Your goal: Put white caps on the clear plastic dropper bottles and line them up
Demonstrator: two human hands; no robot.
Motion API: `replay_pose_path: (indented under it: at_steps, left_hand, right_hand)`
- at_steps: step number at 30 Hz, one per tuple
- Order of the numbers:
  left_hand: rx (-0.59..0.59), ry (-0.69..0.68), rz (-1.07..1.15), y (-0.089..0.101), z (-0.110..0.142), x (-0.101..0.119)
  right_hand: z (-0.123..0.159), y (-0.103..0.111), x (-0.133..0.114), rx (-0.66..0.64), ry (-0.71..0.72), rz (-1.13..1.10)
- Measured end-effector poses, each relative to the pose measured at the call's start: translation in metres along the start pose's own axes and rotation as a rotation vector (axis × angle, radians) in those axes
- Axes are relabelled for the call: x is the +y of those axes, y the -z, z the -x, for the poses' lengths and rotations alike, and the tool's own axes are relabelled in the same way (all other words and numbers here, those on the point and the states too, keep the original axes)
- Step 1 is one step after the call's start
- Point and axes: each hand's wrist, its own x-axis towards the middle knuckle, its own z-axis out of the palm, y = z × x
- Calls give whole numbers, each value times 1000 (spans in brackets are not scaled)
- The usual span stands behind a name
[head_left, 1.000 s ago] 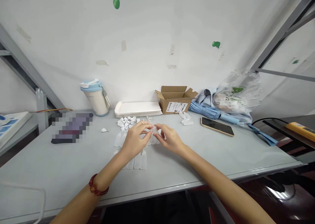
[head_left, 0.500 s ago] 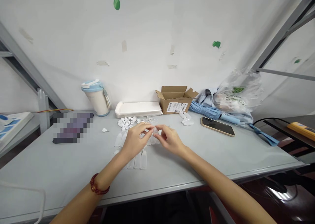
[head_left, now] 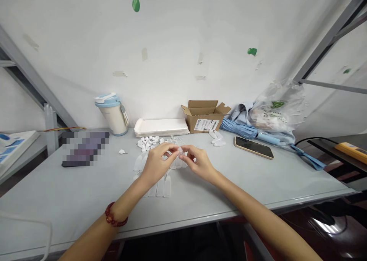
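Observation:
My left hand (head_left: 160,159) and my right hand (head_left: 199,161) meet over the middle of the table, fingertips pinched together. Between them is a small translucent plastic piece (head_left: 180,151), probably part of a little bottle; the fingers hide most of it. Several translucent plastic bottles (head_left: 167,186) lie in rows beneath and beside my left hand, partly covered by it. Behind that hand sits a pile of small white caps (head_left: 147,141). Small clear bits (head_left: 177,140) lie just beyond my fingertips. One cap (head_left: 123,151) with a thin tip lies apart on the left.
Along the wall stand a cream tumbler (head_left: 112,117), a stack of white trays (head_left: 162,127) and an open cardboard box (head_left: 204,119). More translucent bottles (head_left: 218,140) lie before the box. On the right are a phone (head_left: 254,147), a folded blue umbrella (head_left: 241,128) and a plastic bag (head_left: 278,108).
Both hands stay in nearly the same place. The fingertips have shifted slightly around the small translucent piece; nothing else has moved.

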Motion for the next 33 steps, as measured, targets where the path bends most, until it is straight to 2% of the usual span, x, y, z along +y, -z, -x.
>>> replay_pose_path:
  at_steps: [5,12,19,25,33]
  left_hand:
    - [12,-4,29,0,0,-1]
    - [19,-19,46,2,-1,0]
    - [34,-50,42,3,0,2]
    - [-36,-182,-54,3,0,-1]
    - [-125,-397,-208,3,2,-6]
  right_hand:
    - [-1,1,-2,-15,-83,-138]
    - [-6,3,-7,-121,-256,-581]
    - [-8,7,-6,-167,-312,-750]
    - [-8,9,-6,-124,-415,-876]
    - [-9,11,-6,-161,-465,-968]
